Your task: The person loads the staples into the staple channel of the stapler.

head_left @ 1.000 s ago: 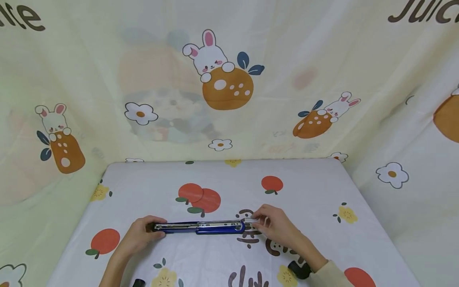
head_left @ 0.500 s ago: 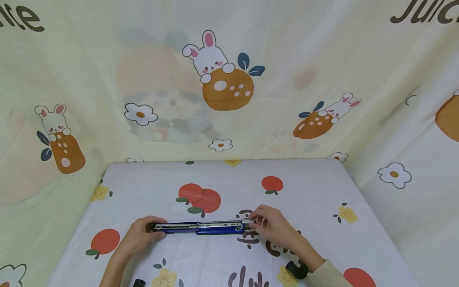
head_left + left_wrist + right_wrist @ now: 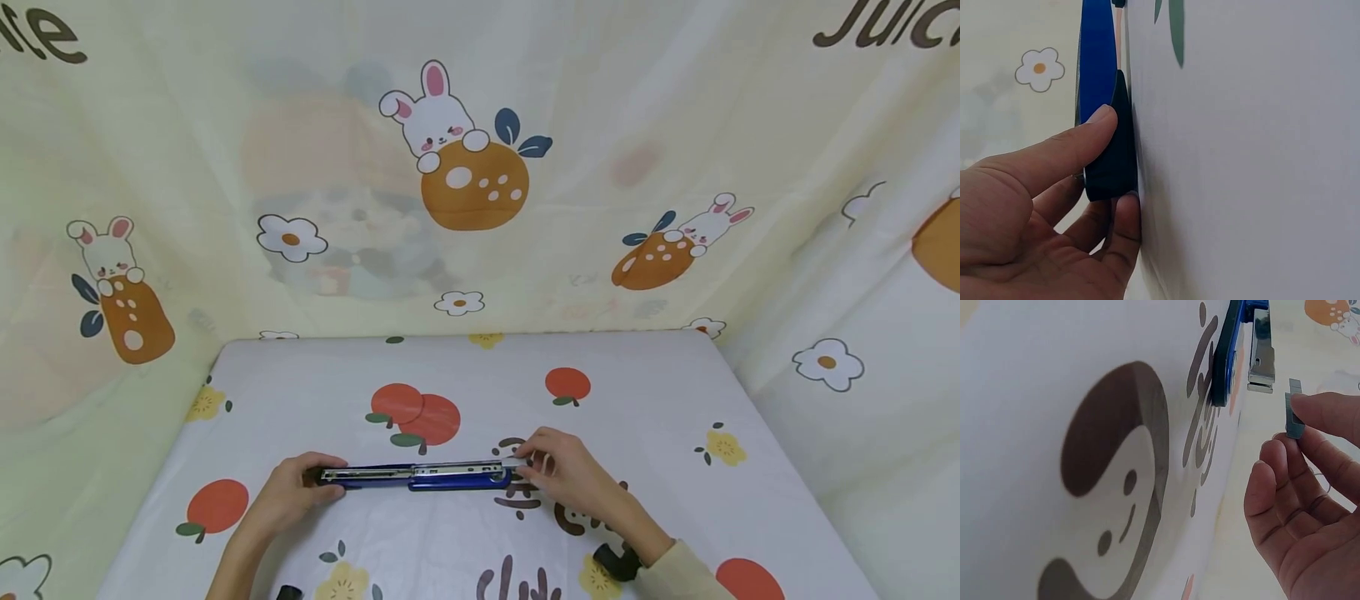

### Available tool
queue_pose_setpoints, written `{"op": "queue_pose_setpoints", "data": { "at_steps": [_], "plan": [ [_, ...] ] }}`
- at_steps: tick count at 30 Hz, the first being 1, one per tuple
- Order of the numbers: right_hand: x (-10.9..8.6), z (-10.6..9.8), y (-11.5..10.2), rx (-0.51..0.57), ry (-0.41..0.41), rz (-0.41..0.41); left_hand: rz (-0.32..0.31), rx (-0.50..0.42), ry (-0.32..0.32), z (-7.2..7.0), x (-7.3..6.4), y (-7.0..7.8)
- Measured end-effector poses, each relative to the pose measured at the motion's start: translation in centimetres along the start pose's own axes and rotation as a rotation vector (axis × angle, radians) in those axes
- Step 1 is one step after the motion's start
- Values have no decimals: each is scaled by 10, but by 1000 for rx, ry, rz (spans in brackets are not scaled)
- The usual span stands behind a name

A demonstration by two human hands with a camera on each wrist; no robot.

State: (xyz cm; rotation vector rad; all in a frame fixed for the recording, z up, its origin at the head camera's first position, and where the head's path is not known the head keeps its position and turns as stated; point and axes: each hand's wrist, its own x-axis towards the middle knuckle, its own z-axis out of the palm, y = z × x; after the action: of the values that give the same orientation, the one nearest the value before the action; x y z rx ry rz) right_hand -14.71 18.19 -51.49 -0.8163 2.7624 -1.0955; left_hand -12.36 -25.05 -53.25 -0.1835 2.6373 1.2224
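A blue stapler (image 3: 459,482) lies opened out lengthwise on the table, its metal channel showing. My left hand (image 3: 295,493) grips its black end (image 3: 1110,169), thumb on one side and fingers round the other. At the opposite end, my right hand (image 3: 573,473) pinches a short grey strip of staples (image 3: 1290,415) between thumb and index finger. In the right wrist view a small gap shows between the strip and the stapler's metal tip (image 3: 1261,380). The other right fingers are loosely curled below it.
A white cloth with printed fruit covers the table (image 3: 420,542). Patterned curtains (image 3: 570,275) hang at the back and both sides. A black curved object (image 3: 617,562) shows by the right wrist, and a dark piece (image 3: 289,592) by the left.
My right hand has shifted slightly left with the staple strip, closer to the stapler's end. My left hand and the stapler stay in place.
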Motion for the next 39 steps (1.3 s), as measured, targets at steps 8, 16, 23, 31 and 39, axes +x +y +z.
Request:
{"op": "queue_pose_setpoints", "data": {
  "at_steps": [8,16,23,31,39],
  "plan": [
    [2,4,-2,19,-4,-30,4,-3,4,0,0,0],
    [4,6,-5,-1,-2,-21,4,-11,4,0,0,-1],
    [6,10,-6,-3,-2,-28,8,-3,7,0,-1,-1],
    [9,14,-6,8,-13,-40,-1,-7,10,0,-2,-2],
    [10,15,-6,14,-24,-43,7,-3,8,0,-1,-2]
  ]
}}
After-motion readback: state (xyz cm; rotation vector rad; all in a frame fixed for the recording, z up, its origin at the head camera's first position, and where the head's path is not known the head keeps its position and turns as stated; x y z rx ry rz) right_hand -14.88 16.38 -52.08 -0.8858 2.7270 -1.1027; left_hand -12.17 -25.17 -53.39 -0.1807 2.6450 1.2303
